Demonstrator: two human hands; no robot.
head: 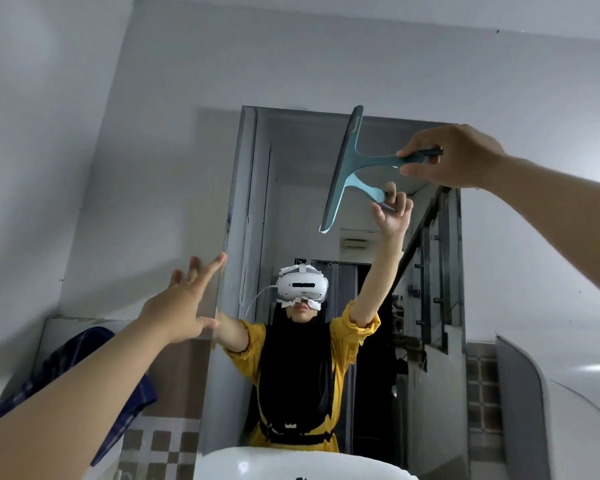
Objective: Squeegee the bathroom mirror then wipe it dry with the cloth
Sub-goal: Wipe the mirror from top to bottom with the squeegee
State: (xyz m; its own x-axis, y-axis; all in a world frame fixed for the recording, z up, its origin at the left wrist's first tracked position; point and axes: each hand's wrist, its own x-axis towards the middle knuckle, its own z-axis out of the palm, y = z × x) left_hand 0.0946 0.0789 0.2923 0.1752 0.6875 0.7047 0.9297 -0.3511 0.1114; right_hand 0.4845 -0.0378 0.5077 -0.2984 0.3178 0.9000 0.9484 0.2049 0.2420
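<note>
The right hand was clamped on the handle of the teal squeegee, thumb under and fingers over; the blade stood nearly upright, tilted a little, against the upper part of the mirror, close to its top edge. The left hand was spread open, holding nothing, fingertips at the mirror's left edge as if to steady it. A dark checked cloth hung at the lower left, well apart from both hands; the sink sat below.

To my eye the squeegeeing was under way; done well, it wanted the whole rubber edge flat on the glass, even pressure, one unbroken pass, and each next pass overlapping the last; lifting a corner would likely leave streaks.

I could read no brand or writing anywhere; the squeegee bore none that showed.
</note>
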